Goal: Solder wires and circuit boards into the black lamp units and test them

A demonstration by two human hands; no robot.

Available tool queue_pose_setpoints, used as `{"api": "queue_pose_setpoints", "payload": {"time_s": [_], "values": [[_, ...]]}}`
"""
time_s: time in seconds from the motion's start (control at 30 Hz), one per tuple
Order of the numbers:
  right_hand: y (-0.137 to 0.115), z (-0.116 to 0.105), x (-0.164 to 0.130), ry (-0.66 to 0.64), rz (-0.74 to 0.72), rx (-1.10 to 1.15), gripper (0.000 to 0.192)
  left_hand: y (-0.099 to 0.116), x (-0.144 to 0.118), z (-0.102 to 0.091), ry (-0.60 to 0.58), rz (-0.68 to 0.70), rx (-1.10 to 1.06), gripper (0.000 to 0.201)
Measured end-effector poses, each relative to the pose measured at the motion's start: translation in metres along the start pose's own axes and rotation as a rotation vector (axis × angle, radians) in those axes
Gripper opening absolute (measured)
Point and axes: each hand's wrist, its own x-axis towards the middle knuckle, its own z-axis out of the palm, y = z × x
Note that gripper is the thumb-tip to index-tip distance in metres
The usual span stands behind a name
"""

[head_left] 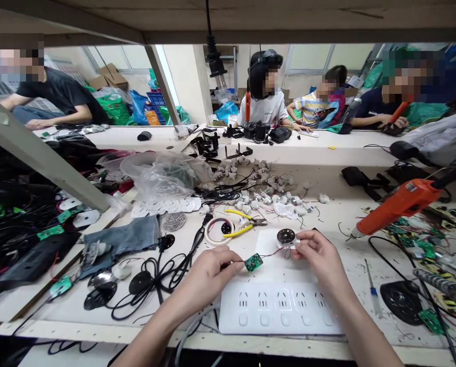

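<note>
My left hand [217,272] is closed, thumb against fingers, at the left end of a small green circuit board [254,262]. Thin red and dark wires [273,252] run from the board to a small white motor with a black slotted disc [286,236] on top. My right hand [320,255] pinches this motor at its right side. Both parts are held above the bench, just behind a white power strip [283,308]. Yellow-handled cutting pliers [245,223] lie beyond my hands, partly over a roll of tape [212,233].
An orange electric screwdriver [400,206] hangs at the right, above loose circuit boards [404,234]. A screwdriver [372,290] lies below it. Small white motors [277,196] are heaped behind the pliers. Black cable [167,270] coils at left. Several people [268,104] sit across the bench.
</note>
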Motion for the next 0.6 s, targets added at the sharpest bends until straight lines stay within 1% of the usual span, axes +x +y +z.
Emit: {"api": "queue_pose_setpoints", "payload": {"time_s": [0.07, 0.17, 0.3, 0.4, 0.5, 0.6], "values": [[0.002, -0.007, 0.000, -0.021, 0.007, -0.057, 0.032, 0.004, 0.002, -0.002, -0.018, 0.014, -0.012, 0.033], [0.010, -0.012, 0.000, -0.033, 0.003, -0.128, 0.030, 0.006, 0.006, -0.001, -0.040, 0.003, -0.023, 0.031], [0.021, -0.012, 0.001, -0.027, -0.026, -0.216, 0.030, 0.005, 0.012, 0.006, -0.036, -0.019, -0.038, 0.030], [0.021, -0.008, 0.005, -0.024, -0.066, -0.293, 0.029, 0.004, 0.013, 0.006, -0.021, -0.009, 0.047, 0.031], [0.014, -0.006, 0.011, -0.022, -0.107, -0.373, 0.027, -0.002, 0.005, -0.006, 0.057, -0.033, 0.164, 0.028], [0.008, -0.006, 0.020, -0.018, -0.123, -0.459, 0.027, -0.014, -0.018, -0.035, 0.158, -0.078, 0.256, 0.028]]}}
